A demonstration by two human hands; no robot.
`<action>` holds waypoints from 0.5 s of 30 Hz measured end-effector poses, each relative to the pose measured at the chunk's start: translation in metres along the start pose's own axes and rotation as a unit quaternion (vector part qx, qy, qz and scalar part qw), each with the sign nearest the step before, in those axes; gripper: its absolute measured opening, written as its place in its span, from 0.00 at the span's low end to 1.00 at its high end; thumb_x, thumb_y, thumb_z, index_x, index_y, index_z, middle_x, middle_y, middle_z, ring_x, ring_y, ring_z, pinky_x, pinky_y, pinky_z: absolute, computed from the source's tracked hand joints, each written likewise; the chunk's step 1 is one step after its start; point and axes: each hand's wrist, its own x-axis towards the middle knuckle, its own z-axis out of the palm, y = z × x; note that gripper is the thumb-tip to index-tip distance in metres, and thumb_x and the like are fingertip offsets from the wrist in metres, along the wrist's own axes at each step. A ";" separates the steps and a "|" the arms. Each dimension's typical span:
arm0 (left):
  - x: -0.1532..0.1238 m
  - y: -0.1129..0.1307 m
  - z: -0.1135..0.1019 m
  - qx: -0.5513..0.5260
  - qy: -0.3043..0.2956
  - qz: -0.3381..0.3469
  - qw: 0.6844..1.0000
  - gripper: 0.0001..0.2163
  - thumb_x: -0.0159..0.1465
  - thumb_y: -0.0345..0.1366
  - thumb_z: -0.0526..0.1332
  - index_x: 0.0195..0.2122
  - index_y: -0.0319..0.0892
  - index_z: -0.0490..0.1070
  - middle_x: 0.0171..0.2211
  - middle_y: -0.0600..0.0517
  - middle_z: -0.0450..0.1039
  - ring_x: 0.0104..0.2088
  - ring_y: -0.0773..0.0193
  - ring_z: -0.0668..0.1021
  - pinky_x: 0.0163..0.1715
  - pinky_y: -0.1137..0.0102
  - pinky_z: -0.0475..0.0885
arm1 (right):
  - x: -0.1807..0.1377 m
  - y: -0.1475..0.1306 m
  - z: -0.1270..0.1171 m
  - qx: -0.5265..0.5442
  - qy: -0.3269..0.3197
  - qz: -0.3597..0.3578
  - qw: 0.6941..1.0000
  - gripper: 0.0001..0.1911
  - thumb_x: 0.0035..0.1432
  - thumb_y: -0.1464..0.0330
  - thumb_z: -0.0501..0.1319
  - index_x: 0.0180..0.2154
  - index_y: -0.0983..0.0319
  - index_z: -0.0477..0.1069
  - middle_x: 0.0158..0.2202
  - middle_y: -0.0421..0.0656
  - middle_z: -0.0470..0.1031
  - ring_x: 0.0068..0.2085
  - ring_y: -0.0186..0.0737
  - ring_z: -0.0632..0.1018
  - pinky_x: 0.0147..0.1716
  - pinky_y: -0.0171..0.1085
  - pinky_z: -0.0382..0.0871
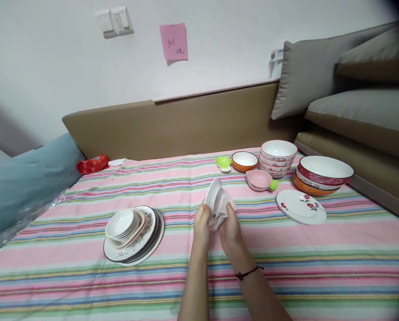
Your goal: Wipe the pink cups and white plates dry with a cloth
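In the middle of the head view, my left hand grips a small white dish, tilted up on its side; whether it is a bowl or a saucer I cannot tell. My right hand is closed around a crumpled white cloth, which presses against the dish's inner face. Part of the dish is hidden behind the cloth and fingers. Both hands are held above a striped cloth. Nearest on the right are two stacked pink dishes with a green handle.
At left, small white bowls sit on stacked plates. At right are flowered plates, large stacked bowls, patterned bowls, an orange bowl and a green dish. Cushions line the right edge.
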 end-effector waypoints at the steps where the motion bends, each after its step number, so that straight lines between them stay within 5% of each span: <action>1: 0.000 -0.001 -0.001 0.014 0.001 -0.008 1.000 0.25 0.57 0.56 0.62 0.44 0.40 0.77 0.44 0.45 0.78 0.47 0.53 0.77 0.49 0.64 0.72 | 0.005 -0.005 -0.004 -0.048 0.017 -0.035 0.998 0.27 0.56 0.49 0.53 0.46 0.62 0.72 0.47 0.46 0.78 0.52 0.46 0.76 0.49 0.44 0.74; 4: -0.002 -0.004 0.001 0.024 0.000 -0.057 0.998 0.25 0.59 0.55 0.61 0.44 0.37 0.77 0.43 0.43 0.78 0.50 0.50 0.76 0.52 0.61 0.70 | 0.013 -0.023 -0.015 -0.269 0.009 -0.231 0.935 0.28 0.62 0.53 0.48 0.54 0.62 0.68 0.56 0.47 0.72 0.62 0.50 0.65 0.60 0.52 0.59; 7: -0.006 -0.003 0.010 -0.076 -0.001 -0.109 0.991 0.21 0.61 0.51 0.61 0.46 0.38 0.76 0.47 0.43 0.77 0.53 0.51 0.74 0.56 0.62 0.66 | 0.007 -0.035 -0.015 -0.468 -0.096 -0.391 0.787 0.24 0.65 0.61 0.46 0.60 0.57 0.63 0.63 0.41 0.63 0.68 0.47 0.53 0.66 0.56 0.39; 10: -0.011 0.005 0.016 -0.210 0.004 -0.140 0.968 0.21 0.66 0.50 0.54 0.50 0.41 0.74 0.52 0.44 0.74 0.56 0.54 0.72 0.58 0.63 0.65 | -0.008 -0.034 -0.007 -0.546 -0.179 -0.425 0.699 0.23 0.65 0.66 0.47 0.59 0.53 0.64 0.63 0.37 0.63 0.68 0.46 0.53 0.66 0.53 0.41; 15: -0.008 0.023 0.003 -0.283 0.073 -0.105 0.951 0.33 0.65 0.59 0.45 0.54 0.36 0.71 0.50 0.38 0.74 0.55 0.48 0.73 0.57 0.55 0.65 | -0.026 -0.019 0.002 -0.582 -0.253 -0.421 0.647 0.22 0.61 0.70 0.50 0.56 0.55 0.67 0.61 0.38 0.66 0.67 0.48 0.57 0.64 0.52 0.48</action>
